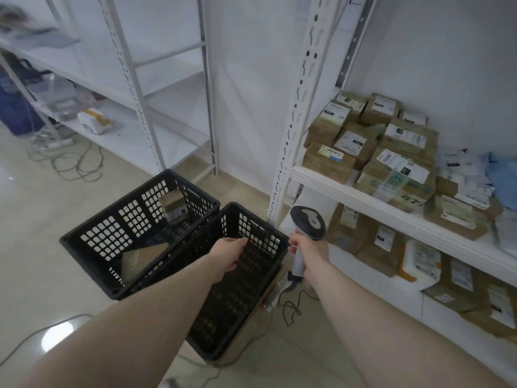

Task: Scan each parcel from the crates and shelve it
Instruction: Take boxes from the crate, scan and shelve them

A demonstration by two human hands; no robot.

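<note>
Two black plastic crates stand side by side on the floor. The left crate (92, 242) holds a small brown parcel (174, 209) leaning at its far wall and a flat brown parcel (142, 259) at the bottom. No parcel shows in the right crate (275, 242). My left hand (228, 256) reaches down over the right crate with loosely bent fingers and holds nothing. My right hand (310, 252) grips the handle of a grey-and-white barcode scanner (307, 221), held upright beside the right crate. Several labelled brown parcels (372, 147) lie on the white shelf (363, 196) at the right.
More parcels (391, 247) fill the lower shelf at the right. A white upright post (296, 116) stands just beyond the crates. White shelving (156, 141) at the left carries a small white device (93, 120). Cables (291, 306) trail across the floor near the crates.
</note>
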